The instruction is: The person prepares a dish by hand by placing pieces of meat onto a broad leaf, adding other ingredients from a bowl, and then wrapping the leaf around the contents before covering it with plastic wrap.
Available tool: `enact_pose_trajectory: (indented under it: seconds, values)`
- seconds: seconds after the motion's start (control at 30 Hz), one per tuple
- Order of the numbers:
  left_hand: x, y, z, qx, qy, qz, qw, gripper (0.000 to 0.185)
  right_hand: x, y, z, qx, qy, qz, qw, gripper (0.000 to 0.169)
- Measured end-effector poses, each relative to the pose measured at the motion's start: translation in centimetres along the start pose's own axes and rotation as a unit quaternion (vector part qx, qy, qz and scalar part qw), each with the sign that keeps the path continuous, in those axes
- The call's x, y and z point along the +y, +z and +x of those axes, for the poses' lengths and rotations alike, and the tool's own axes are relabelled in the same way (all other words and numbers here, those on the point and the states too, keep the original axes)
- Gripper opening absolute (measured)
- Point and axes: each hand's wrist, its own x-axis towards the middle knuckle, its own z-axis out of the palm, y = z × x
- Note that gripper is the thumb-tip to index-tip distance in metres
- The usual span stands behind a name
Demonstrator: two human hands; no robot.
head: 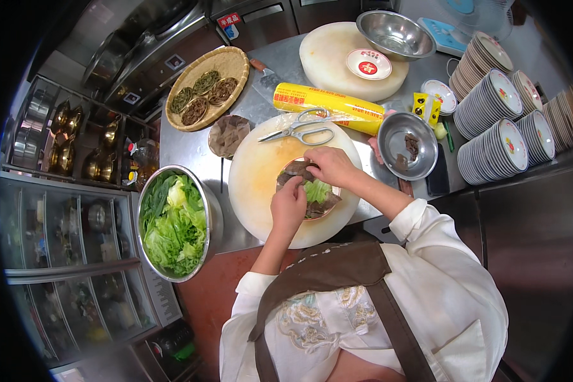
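A plate [334, 191] with a coloured rim lies on the round white chopping block [250, 191], bearing a green lettuce leaf [317, 191] ringed by dark brown food slices [319, 208]. My left hand [289, 203] is over the plate's left side, fingertips pinched on a dark slice. My right hand [332, 166] reaches over the plate's upper right, thumb and fingers closed on a small dark piece, mostly hidden. Grey-handled scissors [300, 132] lie on the block beyond my hands. At the right, a steel bowl [387, 164] holds a few brown pieces.
A steel pot of lettuce [209, 210] stands left. Behind are a woven tray [241, 86] with noodle-like nests, a brown paper-like bundle [229, 136], a cleaver [267, 76], a yellow cling-film roll [329, 107] and another block [315, 62]. Stacked bowls [492, 148] and a phone [438, 172] are right.
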Motion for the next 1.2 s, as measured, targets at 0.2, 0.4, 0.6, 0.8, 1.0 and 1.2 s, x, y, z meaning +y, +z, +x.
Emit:
enact_pose_trajectory:
  seconds: [0.2, 0.4, 0.6, 0.8, 1.0, 1.2]
  values:
    - [1.7, 0.2, 0.6, -0.047, 0.018, 0.205, 0.977, 0.034, 0.3, 0.3, 0.1, 0.012, 0.043, 0.016, 0.999, 0.025]
    - [1.7, 0.5, 0.9, -0.057, 0.026, 0.236, 0.97, 0.035, 0.8, 0.4, -0.8, 0.096, 0.07, 0.05, 0.992, 0.026]
    - [1.7, 0.0, 0.6, -0.021, 0.045, 0.203, 0.978, 0.033, 4.4, -5.2, -4.2, 0.217, 0.164, 0.057, 0.96, 0.013]
    - [2.1, -1.0, -1.0, -0.019, -0.011, 0.102, 0.995, 0.03, 14.0, -11.8, -12.3, 0.167, 0.364, -0.15, 0.904, 0.012]
    - [3.2, 0.3, -1.6, -0.028, 0.014, 0.019, 0.999, 0.027, 10.9, -11.3, -12.2, -0.061, 0.44, -0.204, 0.872, 0.018]
    - [3.4, 0.8, -1.6, -0.041, 0.019, -0.08, 0.996, 0.025, 13.9, -10.7, -13.0, 0.045, 0.415, -0.027, 0.908, 0.016]
